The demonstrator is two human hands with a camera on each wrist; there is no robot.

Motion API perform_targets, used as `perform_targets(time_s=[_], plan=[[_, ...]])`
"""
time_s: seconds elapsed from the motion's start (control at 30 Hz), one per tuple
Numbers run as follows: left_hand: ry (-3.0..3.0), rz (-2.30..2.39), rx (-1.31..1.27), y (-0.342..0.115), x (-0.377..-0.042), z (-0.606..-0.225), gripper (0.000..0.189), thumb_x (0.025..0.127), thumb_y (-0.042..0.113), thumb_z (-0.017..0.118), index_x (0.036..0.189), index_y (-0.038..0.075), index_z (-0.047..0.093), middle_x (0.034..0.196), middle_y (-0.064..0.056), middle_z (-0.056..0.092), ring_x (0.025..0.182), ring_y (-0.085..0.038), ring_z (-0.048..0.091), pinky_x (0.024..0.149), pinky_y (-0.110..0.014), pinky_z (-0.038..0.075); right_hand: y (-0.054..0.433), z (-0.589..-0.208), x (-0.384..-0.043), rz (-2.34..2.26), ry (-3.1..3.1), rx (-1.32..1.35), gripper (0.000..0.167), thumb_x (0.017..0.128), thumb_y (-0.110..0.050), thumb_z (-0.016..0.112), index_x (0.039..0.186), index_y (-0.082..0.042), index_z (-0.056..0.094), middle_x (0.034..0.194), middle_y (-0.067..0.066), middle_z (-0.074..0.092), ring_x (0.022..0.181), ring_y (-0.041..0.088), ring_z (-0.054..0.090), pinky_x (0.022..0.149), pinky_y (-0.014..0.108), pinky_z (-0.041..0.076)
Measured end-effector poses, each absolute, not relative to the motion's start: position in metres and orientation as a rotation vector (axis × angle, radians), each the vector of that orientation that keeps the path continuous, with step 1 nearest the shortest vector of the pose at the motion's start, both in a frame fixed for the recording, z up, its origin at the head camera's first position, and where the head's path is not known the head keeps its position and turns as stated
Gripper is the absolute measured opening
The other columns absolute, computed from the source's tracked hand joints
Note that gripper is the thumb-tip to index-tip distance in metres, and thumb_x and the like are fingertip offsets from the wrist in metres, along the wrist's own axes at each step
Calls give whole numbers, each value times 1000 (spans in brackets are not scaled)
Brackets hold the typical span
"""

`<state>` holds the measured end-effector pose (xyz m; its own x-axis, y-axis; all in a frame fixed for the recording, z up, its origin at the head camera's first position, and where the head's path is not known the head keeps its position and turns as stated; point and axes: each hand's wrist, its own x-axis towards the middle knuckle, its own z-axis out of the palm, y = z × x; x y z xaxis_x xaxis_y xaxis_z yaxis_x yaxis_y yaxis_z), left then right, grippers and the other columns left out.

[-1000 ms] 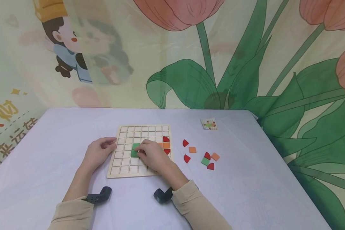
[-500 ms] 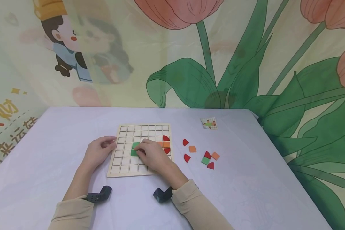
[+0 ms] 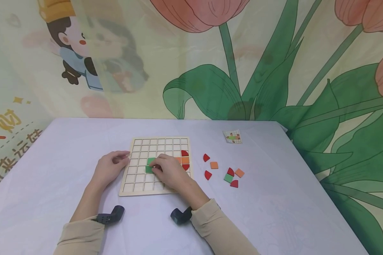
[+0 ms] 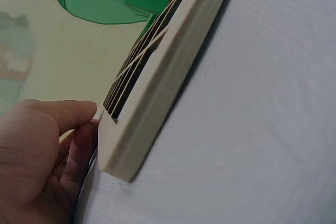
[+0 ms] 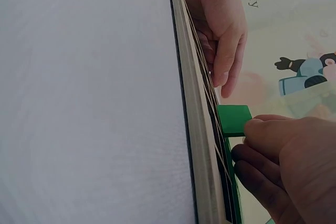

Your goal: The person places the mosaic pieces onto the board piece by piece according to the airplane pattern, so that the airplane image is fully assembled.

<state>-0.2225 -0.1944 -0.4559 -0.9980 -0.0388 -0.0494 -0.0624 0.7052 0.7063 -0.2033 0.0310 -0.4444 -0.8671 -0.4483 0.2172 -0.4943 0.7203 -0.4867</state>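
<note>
My right hand (image 3: pixel 172 171) pinches a green square tile (image 5: pixel 234 120) between thumb and fingers, close over a wooden grid board (image 3: pixel 140 189). Behind it on the board lies another green tile (image 3: pixel 151 160). The tile's near side shows in the right wrist view; the fingers hide part of it. At the board's left edge, my left hand (image 3: pixel 110 168) touches the rim with thumb and fingertips, its fingers loosely bent. On the board's right side, orange squares (image 3: pixel 185 160) sit between a red quarter-circle (image 3: pixel 184 153) and a second red quarter-circle (image 3: pixel 186 166), partly behind the right hand.
Right of the board lie loose pieces: several red quarter-circles (image 3: pixel 208 175), orange squares (image 3: pixel 214 165) and a green square (image 3: pixel 228 178). A small pattern card (image 3: pixel 232 136) lies farther back on the white-covered table (image 3: pixel 274 212). A printed backdrop (image 3: pixel 204 92) stands behind the table.
</note>
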Motion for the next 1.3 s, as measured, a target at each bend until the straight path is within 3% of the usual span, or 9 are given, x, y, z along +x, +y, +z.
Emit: perform_targets(time_s=[0.27,1.1,1.3], plan=[[2876,1178,-96,-195,-224,-458,41,93,25,58,131,9,56,116,-16,62,104,-30,58,88,-44,43,29,-443,-204,831,-2844,768,12,89,-19,67,100,-21,72,93,-11,66,78,-1,54,70,9,43],[2889,1175,-108,-195,-224,-459,40,93,25,58,130,9,57,114,-15,63,101,-28,58,82,-37,42,29,-443,-203,830,-2857,751,12,90,-22,66,100,-22,71,97,-11,67,85,-1,58,76,11,46],[2887,1169,-121,-194,-224,-458,40,93,25,58,130,10,57,115,-15,63,102,-28,58,82,-38,43,33,-441,-202,842,-2859,732,21,94,-16,59,112,-20,69,99,-10,60,88,3,58,78,13,47]])
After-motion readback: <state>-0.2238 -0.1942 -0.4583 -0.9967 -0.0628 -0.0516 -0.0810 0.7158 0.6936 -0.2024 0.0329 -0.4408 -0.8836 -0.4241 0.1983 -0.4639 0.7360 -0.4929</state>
